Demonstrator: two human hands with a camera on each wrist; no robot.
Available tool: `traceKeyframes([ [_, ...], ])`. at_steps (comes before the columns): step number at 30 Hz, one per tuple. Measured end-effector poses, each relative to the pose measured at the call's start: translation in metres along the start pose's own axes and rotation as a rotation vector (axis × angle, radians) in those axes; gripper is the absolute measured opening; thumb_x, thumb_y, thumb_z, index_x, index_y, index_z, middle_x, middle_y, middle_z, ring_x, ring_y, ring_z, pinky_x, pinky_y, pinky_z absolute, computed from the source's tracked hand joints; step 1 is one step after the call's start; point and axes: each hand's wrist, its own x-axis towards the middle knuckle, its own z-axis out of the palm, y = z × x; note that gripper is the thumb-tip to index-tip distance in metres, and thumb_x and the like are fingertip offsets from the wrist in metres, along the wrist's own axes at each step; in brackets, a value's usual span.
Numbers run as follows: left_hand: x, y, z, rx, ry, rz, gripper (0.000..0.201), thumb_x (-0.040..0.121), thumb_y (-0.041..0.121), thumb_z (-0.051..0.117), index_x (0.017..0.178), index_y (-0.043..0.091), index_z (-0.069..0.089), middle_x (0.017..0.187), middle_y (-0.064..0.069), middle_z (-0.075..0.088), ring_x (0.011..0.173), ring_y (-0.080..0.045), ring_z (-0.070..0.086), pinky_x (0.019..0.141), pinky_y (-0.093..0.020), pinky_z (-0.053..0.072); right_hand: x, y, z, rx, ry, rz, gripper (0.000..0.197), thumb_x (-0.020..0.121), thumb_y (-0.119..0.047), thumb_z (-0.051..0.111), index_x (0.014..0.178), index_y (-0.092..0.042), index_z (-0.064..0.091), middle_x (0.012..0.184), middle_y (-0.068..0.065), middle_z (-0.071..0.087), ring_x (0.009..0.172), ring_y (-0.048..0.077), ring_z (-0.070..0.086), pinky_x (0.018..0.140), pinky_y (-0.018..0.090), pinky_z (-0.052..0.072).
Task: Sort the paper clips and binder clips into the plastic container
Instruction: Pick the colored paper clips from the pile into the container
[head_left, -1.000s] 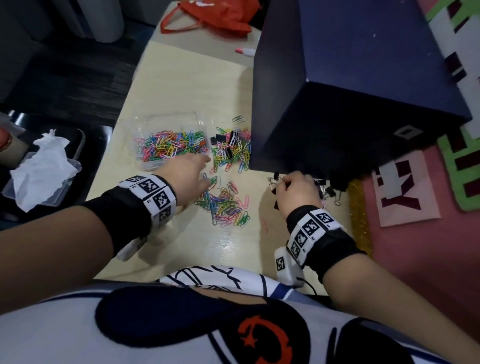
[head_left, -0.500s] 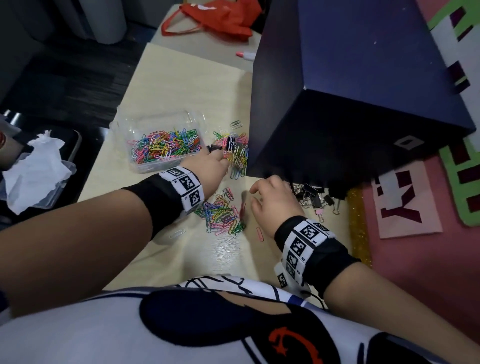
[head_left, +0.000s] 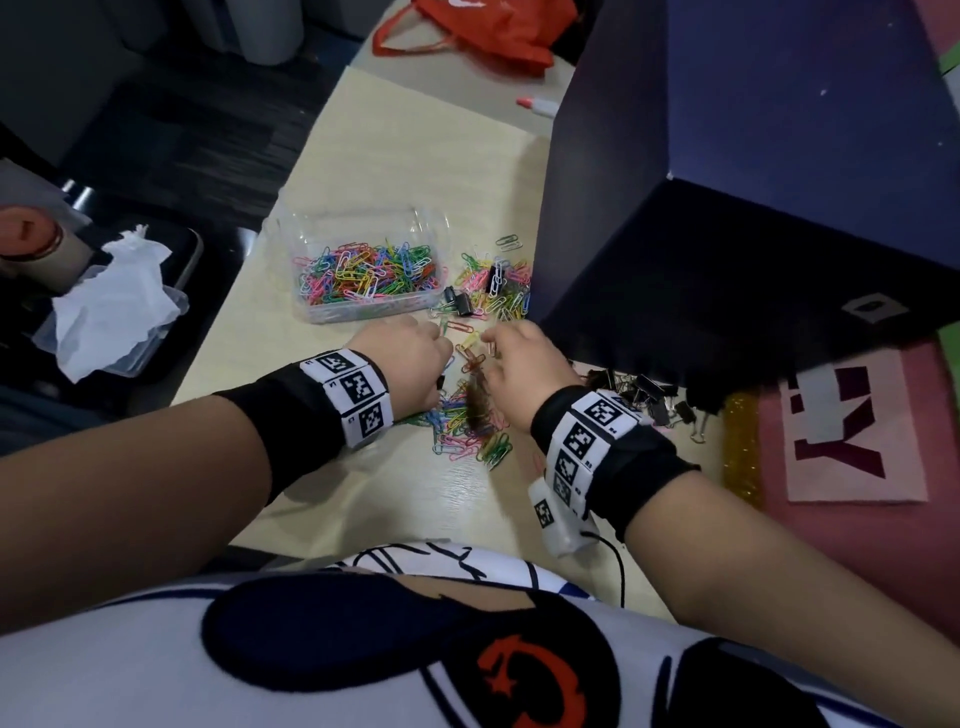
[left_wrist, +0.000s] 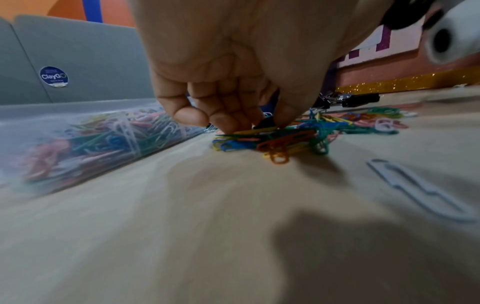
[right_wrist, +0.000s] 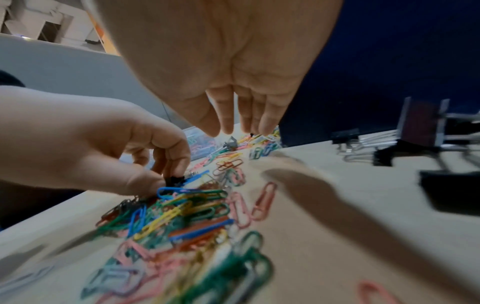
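Observation:
A clear plastic container (head_left: 291, 244) (left_wrist: 78, 115) holds many coloured paper clips. A loose pile of paper clips (head_left: 467, 431) (right_wrist: 187, 211) lies just in front of it, and my left hand (head_left: 410, 353) pinches a small black binder clip (left_wrist: 266, 123) (right_wrist: 175, 181) on top of that pile. My right hand (head_left: 519, 364) (right_wrist: 237, 127) hovers over the same pile with straight fingers and holds nothing. A second pile of paper clips (head_left: 498, 291) with black binder clips mixed in lies right of the container. More binder clips (head_left: 649, 397) (right_wrist: 420, 127) lie at the right.
A large dark blue box (head_left: 727, 208) stands close on the right, against both piles. A red bag (head_left: 467, 31) and a marker (head_left: 537, 106) lie at the far end of the table. Left of the table edge a clear tub (head_left: 130, 358) holds crumpled tissue.
My right hand left the binder clips at the right and came left over the near pile. My left hand drew back from the far pile and pinched a black binder clip.

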Motion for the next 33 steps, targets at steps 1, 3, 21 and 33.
traceKeyframes([
  [1,-0.003,-0.001,0.000,-0.010,-0.008,-0.005,0.037,0.086,0.037,0.052,0.115,0.013,0.053,0.111,-0.007,0.055,0.104,-0.028,0.053,0.083,-0.039,0.048,0.006,-0.005,0.001,0.001,-0.010,0.017,0.045,0.093,-0.014,0.047,0.138,-0.016,0.043,0.148,0.005,0.033,0.134,0.025,0.036,0.111,0.036,0.032],
  [3,-0.008,-0.005,-0.001,-0.035,-0.011,-0.021,0.038,0.085,0.036,0.052,0.114,0.012,0.053,0.110,-0.008,0.055,0.103,-0.029,0.053,0.082,-0.040,0.047,0.017,-0.015,0.001,0.022,-0.022,0.093,0.057,0.092,-0.011,0.048,0.146,-0.014,0.030,0.159,0.007,0.013,0.142,0.028,0.024,0.116,0.039,0.025],
  [21,-0.030,-0.050,0.007,-0.382,0.090,0.104,0.040,0.096,0.028,0.046,0.136,0.034,0.046,0.115,-0.005,0.055,0.108,-0.025,0.054,0.090,-0.037,0.047,0.039,-0.041,0.003,0.008,-0.046,0.307,0.051,0.096,-0.024,0.044,0.145,-0.014,0.033,0.157,0.009,0.017,0.140,0.031,0.024,0.114,0.042,0.026],
  [33,-0.025,-0.059,-0.003,-0.476,0.083,0.197,0.032,0.093,0.023,0.054,0.122,0.036,0.057,0.108,0.004,0.058,0.100,-0.016,0.056,0.085,-0.031,0.046,-0.002,-0.036,0.006,0.004,0.077,0.142,0.026,0.094,-0.021,0.052,0.118,-0.023,0.060,0.122,0.002,0.053,0.114,0.019,0.049,0.099,0.029,0.039],
])
